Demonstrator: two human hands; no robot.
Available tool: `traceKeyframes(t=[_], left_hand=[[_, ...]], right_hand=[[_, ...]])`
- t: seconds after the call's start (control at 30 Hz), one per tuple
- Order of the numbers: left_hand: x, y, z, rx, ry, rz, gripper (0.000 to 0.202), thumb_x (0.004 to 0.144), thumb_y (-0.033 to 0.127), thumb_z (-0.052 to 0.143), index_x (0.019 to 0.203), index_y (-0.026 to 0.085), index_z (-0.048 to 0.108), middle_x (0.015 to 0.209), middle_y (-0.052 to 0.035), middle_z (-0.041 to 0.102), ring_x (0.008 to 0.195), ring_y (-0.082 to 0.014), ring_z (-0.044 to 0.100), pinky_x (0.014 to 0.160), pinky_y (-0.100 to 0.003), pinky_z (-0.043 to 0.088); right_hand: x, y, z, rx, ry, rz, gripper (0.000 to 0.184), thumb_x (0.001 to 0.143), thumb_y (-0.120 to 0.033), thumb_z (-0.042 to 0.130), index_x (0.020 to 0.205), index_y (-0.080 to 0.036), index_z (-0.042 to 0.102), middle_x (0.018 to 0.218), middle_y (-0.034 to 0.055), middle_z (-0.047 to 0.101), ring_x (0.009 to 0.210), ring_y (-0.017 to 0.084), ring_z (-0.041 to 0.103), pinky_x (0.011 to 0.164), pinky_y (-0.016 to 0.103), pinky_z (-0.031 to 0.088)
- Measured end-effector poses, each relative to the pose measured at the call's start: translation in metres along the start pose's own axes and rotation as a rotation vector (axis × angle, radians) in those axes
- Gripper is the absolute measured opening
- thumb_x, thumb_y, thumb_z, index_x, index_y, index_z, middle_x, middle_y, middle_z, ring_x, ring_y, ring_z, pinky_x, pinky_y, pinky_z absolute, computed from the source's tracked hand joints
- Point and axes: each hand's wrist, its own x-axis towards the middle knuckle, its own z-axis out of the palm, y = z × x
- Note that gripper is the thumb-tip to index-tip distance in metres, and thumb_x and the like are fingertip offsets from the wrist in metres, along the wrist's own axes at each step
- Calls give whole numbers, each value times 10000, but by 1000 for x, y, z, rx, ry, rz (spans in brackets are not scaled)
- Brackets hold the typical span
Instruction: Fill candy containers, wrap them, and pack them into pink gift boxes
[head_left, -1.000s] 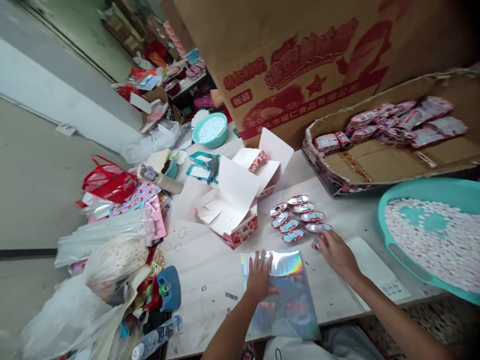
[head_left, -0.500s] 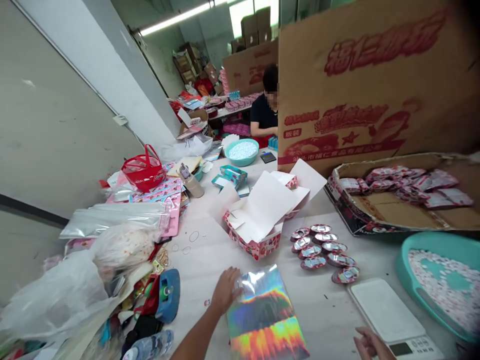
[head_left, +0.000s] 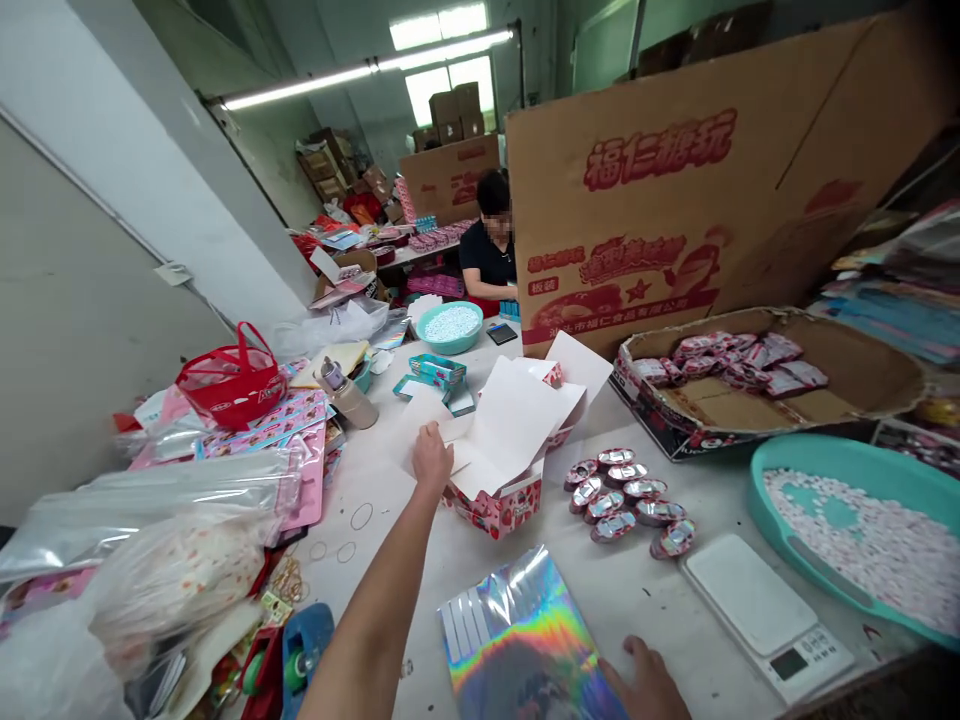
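My left hand [head_left: 433,457] reaches forward to a strawberry-print paper box [head_left: 501,512] with its white flaps [head_left: 511,420] standing up. Its fingers are bent over the left flap of that box, and the fingertips are partly hidden. At the lower edge, my right hand [head_left: 646,685] has its fingers apart beside the right edge of a shiny rainbow holographic sheet stack [head_left: 517,630], with nothing in it. Several small oval packs [head_left: 613,526] with silvery tops stand right of the box. A white digital scale [head_left: 757,600] lies to the right of my right hand.
A teal basin [head_left: 772,480] of small pale pieces and a low carton [head_left: 660,430] of wrapped packs stand at right. Tape dispensers [head_left: 300,650], plastic bags [head_left: 187,570] and a red basket [head_left: 232,390] crowd the left. A person [head_left: 487,250] sits behind a tall cardboard panel [head_left: 615,210].
My left hand has left the holographic sheets and gone forward to the box flap. My right hand has moved left, from beside the scale to the sheets' edge. The view has shifted right.
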Motion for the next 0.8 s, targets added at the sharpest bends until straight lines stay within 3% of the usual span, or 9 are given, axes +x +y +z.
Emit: traceKeyframes(t=[0.1,0.27,0.33,0.43,0.53,0.63,0.7,0.8], left_hand=[[5,-3,3,-27,69,-53,505,790,284,580,1230,131,386,1183,-143,485,1038,-247,531,818,-324,445],[15,-4,5,44,-167,-138,249,836,372,485,935,162,575,1050,-123,536,895,-248,566,731,-348,451],[13,-3,-2,86,-162,-80,258,861,375,417,871,180,586,997,-115,553,877,-251,565,708,-345,444],[-1,-1,-30,105,-34,35,267,880,354,358,910,201,575,905,-93,591,867,-245,565,708,-333,438],[-25,-6,-75,127,158,53,300,883,359,336,965,185,565,865,-97,620,861,-249,580,743,-349,446],[-54,-17,-125,141,299,-153,385,861,422,341,1027,154,562,841,-104,644,814,-274,608,723,-409,476],[-80,-26,-149,109,349,-326,442,830,473,354,1055,156,564,804,-96,656,776,-294,619,697,-469,487],[-141,-43,-155,-16,373,-481,428,769,517,415,1019,225,603,777,-79,675,745,-323,625,654,-491,491]], right_hand=[[-1,-2,19,-53,-43,7,368,749,-536,440,938,-230,520,1006,127,610,819,272,647,711,392,483],[-19,-14,39,-127,-187,-66,156,766,-324,527,852,-197,554,912,90,641,828,242,632,696,317,426],[-23,-25,48,-104,-203,-70,87,760,-254,540,817,-197,573,882,76,655,841,226,625,705,292,408],[-19,-52,62,-17,-188,-41,59,764,-220,531,764,-195,585,837,59,658,809,203,612,693,269,398],[-8,-86,70,151,-194,-37,96,757,-164,516,783,-185,606,795,44,651,777,176,600,700,249,406],[1,-110,67,354,-214,-93,263,753,-143,526,1001,-172,608,875,47,659,813,163,604,750,246,423],[3,-113,54,445,-247,-137,337,763,-190,545,1098,-176,579,936,51,655,790,158,610,747,255,441],[7,-90,17,494,-211,-177,314,790,-262,519,1089,-190,584,953,50,648,745,158,611,719,272,466]])
